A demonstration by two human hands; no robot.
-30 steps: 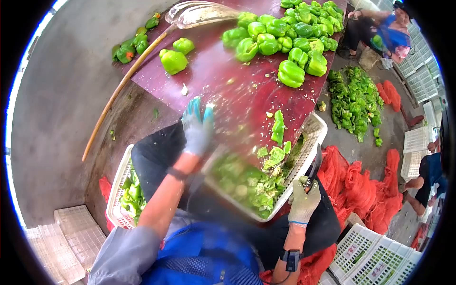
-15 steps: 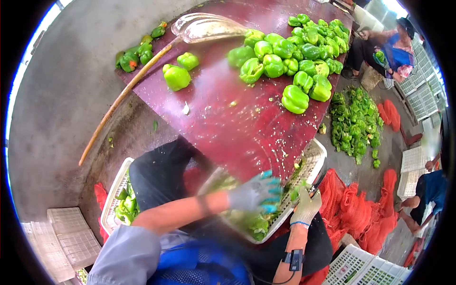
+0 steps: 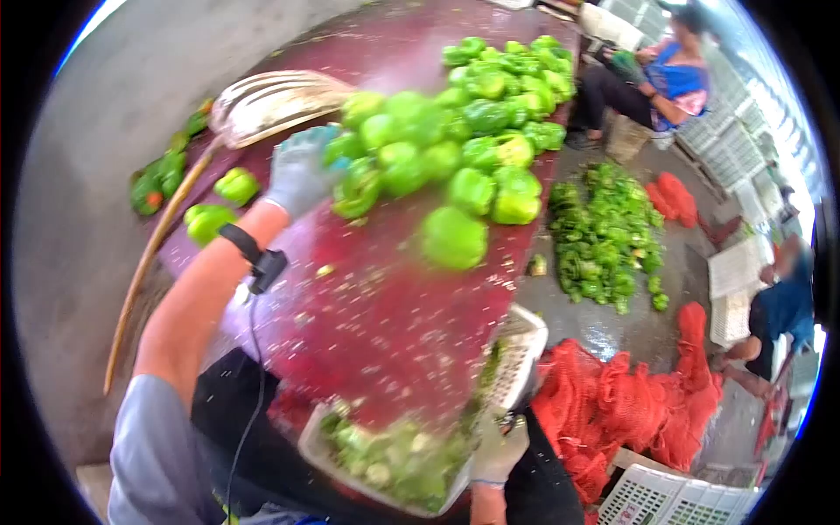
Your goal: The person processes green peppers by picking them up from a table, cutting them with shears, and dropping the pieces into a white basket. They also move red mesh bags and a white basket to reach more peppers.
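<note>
My left hand (image 3: 304,175), in a grey glove with teal fingertips, reaches over the table to the near left side of a heap of green bell peppers (image 3: 402,166). Its fingers are stretched out and slightly spread, right at the outermost peppers. My right hand (image 3: 500,451), in a pale glove, is low by my lap beside a white crate (image 3: 319,455) of green pepper scraps. Its fingers are curled round a small dark object that I cannot make out. One bell pepper (image 3: 453,238) lies nearest the front of the heap.
A long-handled scoop (image 3: 271,105) rests on the dark red table (image 3: 376,324), near two loose peppers (image 3: 210,223). Right of it are a floor pile of green peppers (image 3: 604,236), red mesh sacks (image 3: 612,402) and a white crate (image 3: 674,499). Two people (image 3: 669,83) sit beyond.
My left hand has moved from over the scrap crate up and forward to the pepper heap. My right hand stays low by the crate. The whole view has shifted.
</note>
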